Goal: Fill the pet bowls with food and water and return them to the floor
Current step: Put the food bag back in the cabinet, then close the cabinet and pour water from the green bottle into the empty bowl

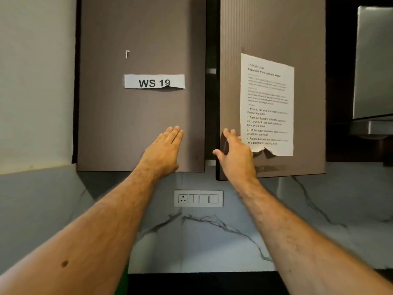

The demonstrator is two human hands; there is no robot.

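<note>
Head view: both bare forearms reach up and forward to a wall cupboard. Left hand [164, 149] lies flat, fingers straight and pressed together, palm against the lower part of the left door [119, 124], which sits closed and carries a "WS 19" label [154, 81]. Right hand [235, 155] is spread loosely at the lower inner edge of the right door [272, 28]; thumb hooks toward the dark edge, fingers lie on the door face, gripping nothing fully. Right door stands ajar, swung out, a dark gap showing between the doors. Printed task sheet [268, 103] is stuck on the right door just beside the right fingertips; its bottom edge is torn. Switch plate [198, 198] sits on the marbled backsplash [212, 237] below, between the forearms. Pet bowls, food and water: none in view.
</note>
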